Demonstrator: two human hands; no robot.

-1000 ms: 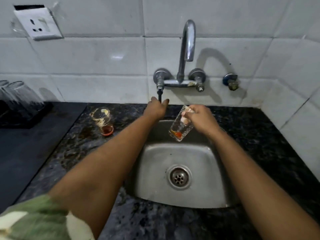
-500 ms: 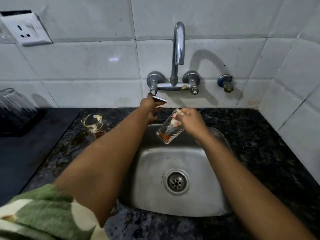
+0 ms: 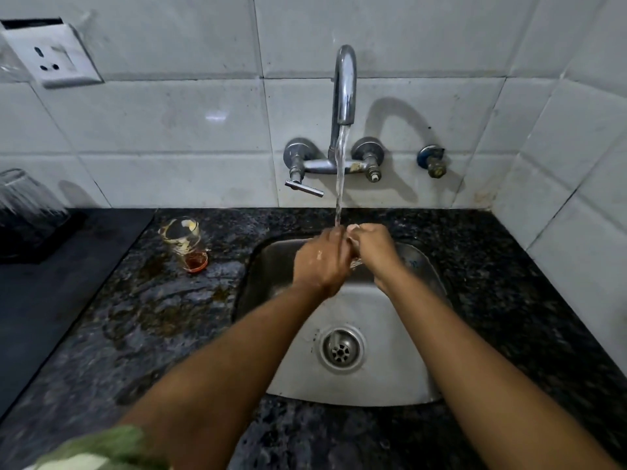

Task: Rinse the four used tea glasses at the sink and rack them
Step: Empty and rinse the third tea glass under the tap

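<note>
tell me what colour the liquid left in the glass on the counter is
Reddish-orange, pooled at the bottom of the glass; the head view shows it.

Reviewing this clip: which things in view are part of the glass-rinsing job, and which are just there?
Part of the job: tap, running water, sink, left hand, right hand, used glass on counter, upturned glass at left edge.

Just there: wall socket, small wall valve.

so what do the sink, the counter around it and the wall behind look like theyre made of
Sink: looks like stainless steel with a brushed, dull finish; grey metal with soft reflections and a pressed drain.
Counter: probably polished granite or a similar stone; black with pale speckles, glossy where wet.
Wall: glazed ceramic tile by the look; white squares with grout lines and a light glare.
</note>
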